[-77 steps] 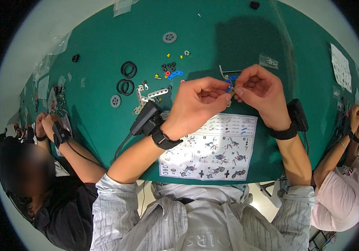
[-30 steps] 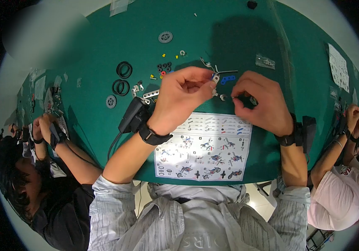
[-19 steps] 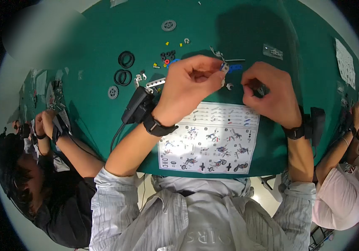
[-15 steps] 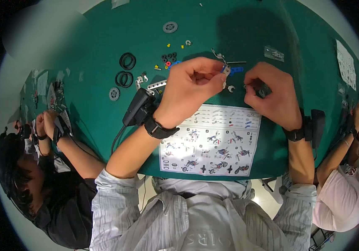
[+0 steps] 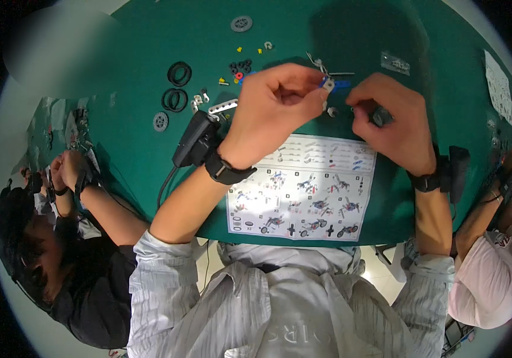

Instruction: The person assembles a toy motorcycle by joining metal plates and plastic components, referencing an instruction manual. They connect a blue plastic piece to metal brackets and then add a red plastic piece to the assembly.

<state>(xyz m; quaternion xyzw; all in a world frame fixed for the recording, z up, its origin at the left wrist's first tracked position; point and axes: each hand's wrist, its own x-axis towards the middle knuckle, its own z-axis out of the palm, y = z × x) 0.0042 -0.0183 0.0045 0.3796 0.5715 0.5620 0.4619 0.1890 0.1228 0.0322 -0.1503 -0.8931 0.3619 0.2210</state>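
Observation:
My left hand (image 5: 274, 116) is closed in a pinch on a small assembly of silver metal and blue pieces (image 5: 328, 83), which sticks out past the fingertips. Thumb and index finger of my right hand (image 5: 396, 122) are pressed together just to the right of it; something tiny may be between them, too small to name. A small silver spanner-like end (image 5: 332, 111) shows between the two hands. Behind them a blue strip with holes (image 5: 342, 84) and a thin metal rod (image 5: 342, 73) lie on the green tabletop. Printed instruction sheet (image 5: 303, 197) lies beneath my wrists.
Black rubber rings (image 5: 174, 100), a grey wheel (image 5: 160, 122) and a perforated metal strip (image 5: 223, 106) lie to the left. Farther back are another grey wheel (image 5: 241, 24), small black rings (image 5: 241, 65) and a clear parts bag (image 5: 395, 62). Other people sit on both sides.
The view has shifted slightly, so the table and sheet appear higher. The piece in my left hand has turned a little and shows more of its silver face. Both hands remain pinched.

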